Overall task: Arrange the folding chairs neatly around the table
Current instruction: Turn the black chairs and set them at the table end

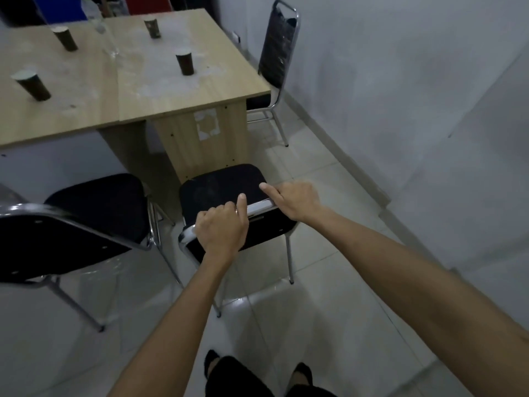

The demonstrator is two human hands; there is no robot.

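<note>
A black padded chair (220, 184) with a chrome frame stands in front of me, its seat facing the wooden table (160, 90). My left hand (221, 229) grips the chrome top rail of its backrest, forefinger pointing up. My right hand (294, 200) holds the same rail further right, forefinger stretched over the seat. A second black chair (94, 207) stands to the left beside it. A third chair (279, 50) sits at the table's right side, its seat pushed under the tabletop.
Several dark paper cups (185, 63) and a clear glass (100, 24) stand on the table. A white wall (400, 81) runs along the right, close to the chairs. The floor is pale tile (329, 325). My feet show at the bottom edge.
</note>
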